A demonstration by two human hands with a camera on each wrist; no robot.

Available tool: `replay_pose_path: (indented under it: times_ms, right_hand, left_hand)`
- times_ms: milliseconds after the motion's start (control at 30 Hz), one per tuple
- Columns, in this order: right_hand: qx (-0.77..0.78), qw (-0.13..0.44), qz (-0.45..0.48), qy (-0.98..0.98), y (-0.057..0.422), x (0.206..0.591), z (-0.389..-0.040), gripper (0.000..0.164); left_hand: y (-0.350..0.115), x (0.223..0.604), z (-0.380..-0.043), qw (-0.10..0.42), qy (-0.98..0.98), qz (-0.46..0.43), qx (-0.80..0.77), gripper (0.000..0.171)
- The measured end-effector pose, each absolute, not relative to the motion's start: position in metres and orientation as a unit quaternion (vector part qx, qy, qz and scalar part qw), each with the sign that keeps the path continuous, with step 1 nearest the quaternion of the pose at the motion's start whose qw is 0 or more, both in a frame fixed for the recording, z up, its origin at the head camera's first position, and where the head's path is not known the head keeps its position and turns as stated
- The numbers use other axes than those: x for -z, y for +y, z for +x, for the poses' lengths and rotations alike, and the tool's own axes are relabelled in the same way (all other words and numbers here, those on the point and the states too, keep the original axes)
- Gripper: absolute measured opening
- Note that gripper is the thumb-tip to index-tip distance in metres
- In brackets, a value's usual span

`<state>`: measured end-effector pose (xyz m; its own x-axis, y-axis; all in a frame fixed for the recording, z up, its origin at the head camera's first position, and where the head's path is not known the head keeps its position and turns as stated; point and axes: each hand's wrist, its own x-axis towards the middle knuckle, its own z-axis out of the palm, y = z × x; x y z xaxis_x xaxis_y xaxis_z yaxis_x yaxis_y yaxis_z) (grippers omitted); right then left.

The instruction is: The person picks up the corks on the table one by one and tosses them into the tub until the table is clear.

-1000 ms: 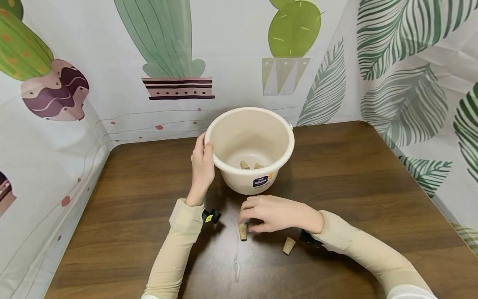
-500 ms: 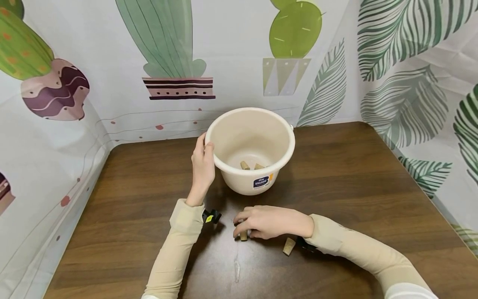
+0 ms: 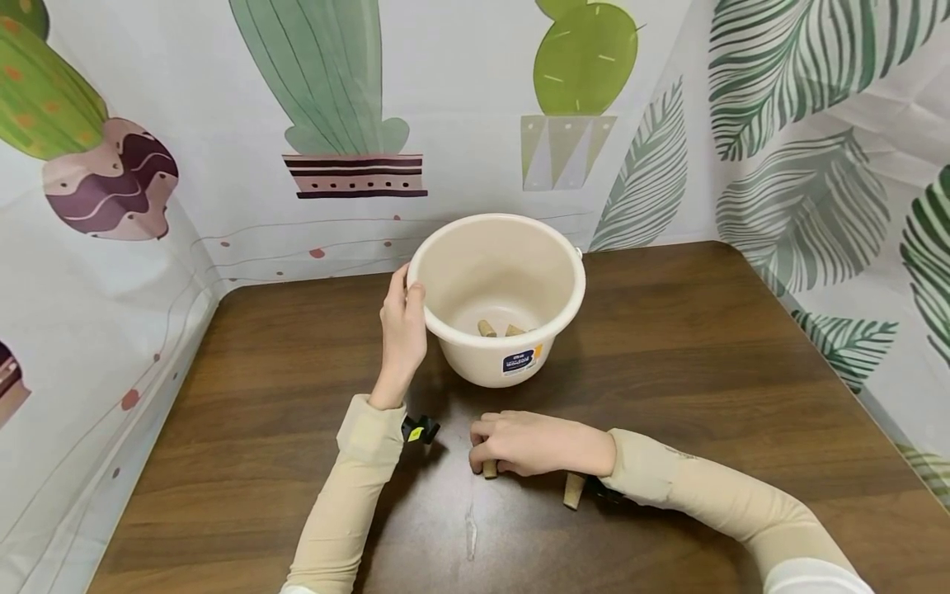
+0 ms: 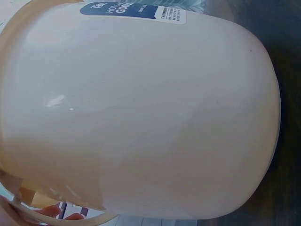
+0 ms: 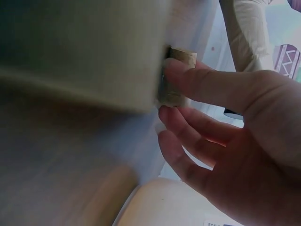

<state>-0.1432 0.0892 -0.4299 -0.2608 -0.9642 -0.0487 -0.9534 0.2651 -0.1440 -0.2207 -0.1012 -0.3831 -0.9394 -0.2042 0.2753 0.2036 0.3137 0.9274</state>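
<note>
A cream plastic bucket (image 3: 475, 355) stands upright toward the back of the table. My left hand (image 3: 405, 334) grips its rim on the left side, and its fingertips show by the rim in the left wrist view. In front of the bucket, my right hand (image 3: 538, 444) pinches a tapered cork stopper (image 3: 490, 469) at the tabletop. The right wrist view shows thumb and fingers on either side of that cork (image 5: 184, 56). Another cork stopper (image 3: 574, 492) lies below the right wrist, partly covered. Inside the bucket, cork stoppers (image 3: 486, 327) rest on the bottom, some partly hidden by the rim.
The brown wooden table (image 3: 282, 396) meets a printed cloth backdrop (image 3: 475, 99) at the back and sides. A small black wrist camera (image 3: 420, 430) sits by the left wrist. A blurred pale shape (image 5: 80, 52) fills much of the right wrist view's upper left.
My right hand has moved down over the cork stopper and its fingers have closed on it, shifting it slightly right. The left hand and the bucket stay where they were.
</note>
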Motion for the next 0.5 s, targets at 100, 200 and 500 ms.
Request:
replay_pose_path:
  times_ms: [100, 200, 500]
  right_hand:
    - [0.036, 0.053, -0.603, 0.795, 0.0890, 0.4309, -0.1430, 0.017]
    - [0.041, 0.046, -0.610, 0.790, 0.0892, 0.4322, -0.1445, 0.013]
    - [0.139, 0.087, -0.625, 0.763, 0.0933, 0.4225, -0.1478, 0.010]
  left_hand:
    - [-0.1014, 0.3828, -0.2204, 0.175, -0.792, 0.001, 0.585, 0.045]
    - [-0.1014, 0.3825, -0.2204, 0.174, -0.793, 0.003, 0.584, 0.045]
    - [-0.1006, 0.3835, -0.2217, 0.175, -0.794, 0.008, 0.582, 0.046]
